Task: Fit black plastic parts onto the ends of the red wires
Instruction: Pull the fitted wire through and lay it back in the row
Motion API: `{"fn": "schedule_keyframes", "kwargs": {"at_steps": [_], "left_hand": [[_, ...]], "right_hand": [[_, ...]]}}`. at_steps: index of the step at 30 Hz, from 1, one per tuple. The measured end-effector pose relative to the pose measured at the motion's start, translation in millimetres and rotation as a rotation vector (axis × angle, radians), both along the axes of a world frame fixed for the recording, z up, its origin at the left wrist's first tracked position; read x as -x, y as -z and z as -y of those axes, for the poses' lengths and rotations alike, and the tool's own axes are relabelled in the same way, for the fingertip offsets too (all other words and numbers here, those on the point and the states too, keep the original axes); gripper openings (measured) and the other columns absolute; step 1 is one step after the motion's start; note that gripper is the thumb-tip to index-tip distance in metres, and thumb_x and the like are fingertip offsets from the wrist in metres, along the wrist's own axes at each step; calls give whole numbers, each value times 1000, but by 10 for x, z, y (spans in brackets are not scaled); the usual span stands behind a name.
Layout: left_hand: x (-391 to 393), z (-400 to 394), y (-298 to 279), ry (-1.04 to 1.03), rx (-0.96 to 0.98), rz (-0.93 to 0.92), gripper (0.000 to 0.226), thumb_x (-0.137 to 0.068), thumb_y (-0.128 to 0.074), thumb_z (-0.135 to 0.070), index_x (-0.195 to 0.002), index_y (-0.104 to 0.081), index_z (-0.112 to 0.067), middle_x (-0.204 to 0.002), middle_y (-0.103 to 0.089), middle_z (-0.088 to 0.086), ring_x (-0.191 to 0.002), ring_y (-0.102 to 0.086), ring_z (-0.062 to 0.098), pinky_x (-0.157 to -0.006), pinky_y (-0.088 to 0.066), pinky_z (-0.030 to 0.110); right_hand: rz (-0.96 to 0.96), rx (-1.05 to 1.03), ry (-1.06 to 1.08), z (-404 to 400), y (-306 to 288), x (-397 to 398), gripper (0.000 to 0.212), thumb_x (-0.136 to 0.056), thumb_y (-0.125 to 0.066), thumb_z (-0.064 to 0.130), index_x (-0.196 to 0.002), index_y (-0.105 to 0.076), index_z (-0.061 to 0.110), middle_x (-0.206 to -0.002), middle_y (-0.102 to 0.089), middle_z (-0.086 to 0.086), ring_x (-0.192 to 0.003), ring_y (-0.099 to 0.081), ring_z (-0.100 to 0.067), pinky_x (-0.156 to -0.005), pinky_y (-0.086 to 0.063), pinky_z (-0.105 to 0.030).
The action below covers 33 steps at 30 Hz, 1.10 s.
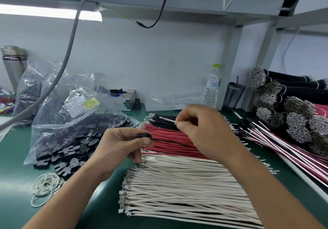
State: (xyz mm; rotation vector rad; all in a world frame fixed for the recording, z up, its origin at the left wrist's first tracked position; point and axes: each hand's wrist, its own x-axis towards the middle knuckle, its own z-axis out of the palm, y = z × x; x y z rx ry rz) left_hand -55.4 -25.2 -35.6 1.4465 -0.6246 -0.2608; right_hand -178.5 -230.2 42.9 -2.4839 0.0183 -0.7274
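Nearest, at six o'clock, a fanned layer of white insulated wires point(186, 189) lies with its metal terminals all pointing to nine o'clock, probably so ends can be taken up one by one; there are too many to count. At eight o'clock lies a loose heap of white rubber bands point(46, 186).

Mid-bench, the left hand point(122, 144) pinches one small black plastic part point(144, 136) between thumb and curled fingers, held over the terminal ends of the red insulated wires point(170, 141), ready, it seems, to receive a wire. The right hand point(202, 131) at one o'clock pinches a single thin white wire point(167, 120) at its fingertips, aimed toward the part.

At nine o'clock a clear plastic bag point(74, 115) spills more black parts within the left hand's reach. Farther, at twelve, black insulated wires point(162, 120); beyond, one clear water bottle point(212, 86).
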Motion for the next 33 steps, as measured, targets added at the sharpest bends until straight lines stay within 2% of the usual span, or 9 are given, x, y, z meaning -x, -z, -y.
{"fn": "schedule_keyframes", "kwargs": {"at_steps": [3, 5, 9, 15, 19, 24, 33], "left_hand": [[-4, 3, 3, 23, 13, -9, 33, -70, -87, -26, -100, -83, -13, -95, -79, 21, -47, -62, 20, -49, -56, 29], [7, 0, -3, 40, 27, -25, 31, -71, -87, -24, -100, -83, -12, -95, -78, 23, -47, -62, 20, -49, -55, 28], [-1, -4, -5, 30, 23, -28, 31, -71, -88, -24, -99, -83, -12, -95, -78, 23, -47, -62, 20, -48, -53, 28], [26, 6, -6, 44, 16, -21, 30, -70, -86, -18, -98, -83, -10, -91, -78, 23, -46, -62, 19, -47, -53, 25], [29, 13, 6, 39, 25, -21, 31, -68, -85, -17, -98, -83, -9, -87, -77, 25, -46, -61, 20, -46, -52, 25], [36, 41, 9, 55, 1, -10, 32, -67, -86, -14, -99, -82, -7, -86, -76, 29, -44, -60, 22, -43, -51, 27], [43, 56, 21, 26, -19, 29, 29, -68, -87, -15, -95, -83, -7, -81, -75, 26, -43, -58, 23, -43, -51, 27]], "right_hand": [[61, 298, 29, -88, 57, 15, 11, -88, -65, 26, -79, -62, 32, -80, -54, 17, -73, -54, -1, -64, -42, -19], [88, 336, 0, -185, 238, 24, 9, -91, -64, 27, -83, -64, 31, -82, -53, 16, -73, -53, -2, -63, -45, -22], [209, 203, 3, -183, 521, -7, 9, -92, -68, 25, -85, -68, 29, -84, -54, 15, -74, -54, -5, -59, -47, -23], [268, 227, 31, -192, 626, -27, 6, -92, -71, 24, -86, -71, 25, -83, -55, 14, -73, -54, -5, -57, -48, -24], [268, 239, 32, -212, 640, -20, 5, -93, -69, 26, -88, -72, 25, -83, -56, 13, -73, -55, -6, -57, -51, -30], [206, 21, -10, -148, 669, -30, 5, -89, -73, 26, -85, -71, 29, -81, -59, 15, -74, -60, -7, -63, -52, -31], [220, 14, 31, -216, 695, -43, 7, -87, -71, 26, -81, -69, 29, -79, -57, 15, -73, -58, -6, -62, -50, -30]]}}
